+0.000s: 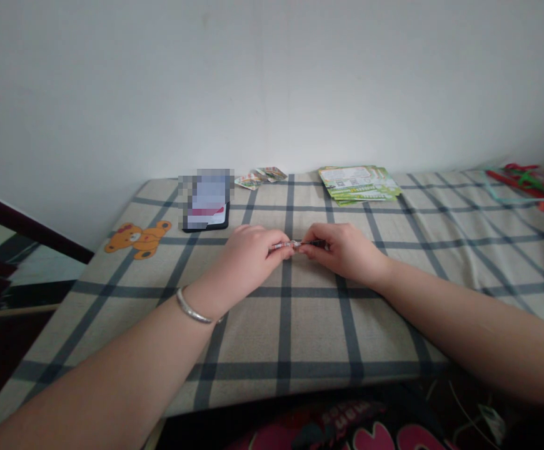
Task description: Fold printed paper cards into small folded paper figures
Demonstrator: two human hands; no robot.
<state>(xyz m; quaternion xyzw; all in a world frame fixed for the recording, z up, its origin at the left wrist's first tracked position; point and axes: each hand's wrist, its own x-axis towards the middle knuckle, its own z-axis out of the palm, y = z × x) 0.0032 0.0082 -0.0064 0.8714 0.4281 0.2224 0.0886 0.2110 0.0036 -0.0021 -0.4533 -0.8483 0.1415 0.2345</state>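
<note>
Near the middle of the table, my left hand [252, 250] and my right hand [347, 251] meet almost tip to tip. Between them is a small, thin folded strip of printed paper [294, 244]. The left thumb and fingers pinch one end of it, and the right ones pinch the other. Both hands are closed, and the fingers hide most of the strip. A silver bangle [192, 306] circles my left wrist. Behind the hands lie a fanned stack of green printed cards [359, 183] and several small folded paper pieces [260, 177].
A checked cloth [248, 334] covers the table, which stands against a white wall [272, 81]. At the back left are a phone [207, 203], partly blurred, and a flat bear cutout [138, 239]. Red and teal ribbon-like items [529, 187] lie at the far right.
</note>
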